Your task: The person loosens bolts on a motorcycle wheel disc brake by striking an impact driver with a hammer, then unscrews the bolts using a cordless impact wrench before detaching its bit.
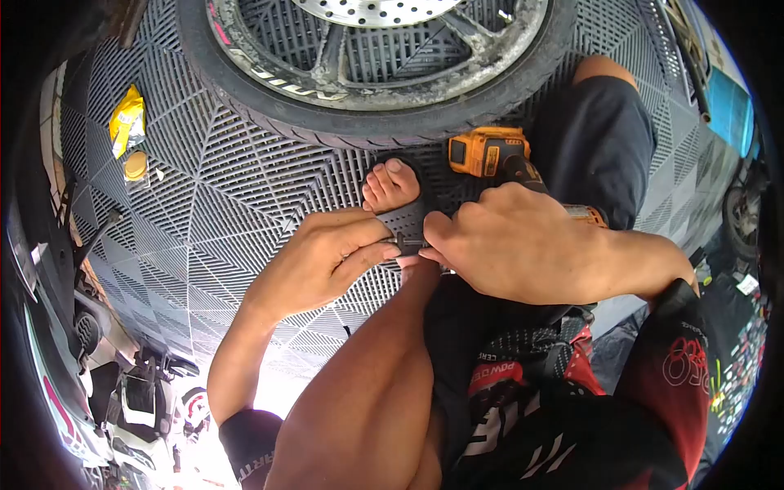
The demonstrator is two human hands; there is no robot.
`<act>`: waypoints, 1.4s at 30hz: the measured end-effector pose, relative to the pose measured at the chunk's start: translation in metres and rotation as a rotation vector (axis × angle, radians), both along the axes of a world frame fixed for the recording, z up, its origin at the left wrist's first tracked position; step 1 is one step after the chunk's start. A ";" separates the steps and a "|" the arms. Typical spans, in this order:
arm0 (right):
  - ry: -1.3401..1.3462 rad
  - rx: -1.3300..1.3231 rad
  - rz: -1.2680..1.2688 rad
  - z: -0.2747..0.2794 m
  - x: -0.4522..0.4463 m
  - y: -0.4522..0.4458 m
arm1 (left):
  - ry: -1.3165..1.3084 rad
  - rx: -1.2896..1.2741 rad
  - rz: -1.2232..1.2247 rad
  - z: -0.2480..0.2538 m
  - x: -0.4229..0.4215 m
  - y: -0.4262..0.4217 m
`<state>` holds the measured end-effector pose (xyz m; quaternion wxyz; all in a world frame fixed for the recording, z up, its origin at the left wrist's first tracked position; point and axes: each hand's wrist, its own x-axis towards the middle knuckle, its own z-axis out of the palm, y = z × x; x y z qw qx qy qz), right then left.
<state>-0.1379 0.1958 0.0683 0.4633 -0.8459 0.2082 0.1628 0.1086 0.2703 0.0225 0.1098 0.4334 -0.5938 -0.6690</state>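
Between the fingertips of my two hands is a small, thin metal rod-like piece (410, 242), too small to name exactly. My left hand (322, 257) pinches its left end with thumb and forefinger. The right end goes into the closed fingers of my right hand (523, 245), which hide the rest of it. Both hands are above my sandalled foot (392, 186). Just beyond my right hand, a yellow and black cordless drill (488, 153) lies on the floor, partly covered by that hand.
A motorcycle wheel (367, 102) with tyre and brake disc (376, 11) lies ahead on the grey slatted floor tiles (237, 163). A yellow packet (127, 121) and a small round yellowish item (135, 166) are at the left. Motorcycle parts (139, 400) stand lower left.
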 end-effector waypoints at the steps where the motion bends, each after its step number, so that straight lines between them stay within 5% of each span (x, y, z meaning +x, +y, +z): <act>1: -0.018 -0.012 -0.014 -0.001 -0.002 0.002 | -0.001 -0.007 0.016 0.001 -0.002 0.001; 28: 0.094 0.128 0.134 -0.001 0.002 -0.015 | 0.098 -0.041 0.031 -0.005 -0.003 0.002; 31: -0.158 0.001 0.033 -0.014 -0.010 -0.003 | 0.095 -0.123 -0.023 -0.017 0.002 -0.001; 35: -0.151 -0.023 -0.112 -0.015 -0.007 0.004 | 0.082 -0.078 0.091 -0.014 0.002 -0.009; 38: 0.020 0.035 -0.435 0.000 -0.004 0.011 | 0.080 0.105 0.424 -0.003 -0.025 -0.015; 41: 0.073 0.033 -0.793 0.001 -0.007 0.029 | 0.306 -0.119 0.764 -0.006 -0.070 -0.005; 42: 0.009 0.069 -0.928 -0.002 -0.010 0.035 | 0.281 -0.154 0.608 -0.022 -0.069 0.007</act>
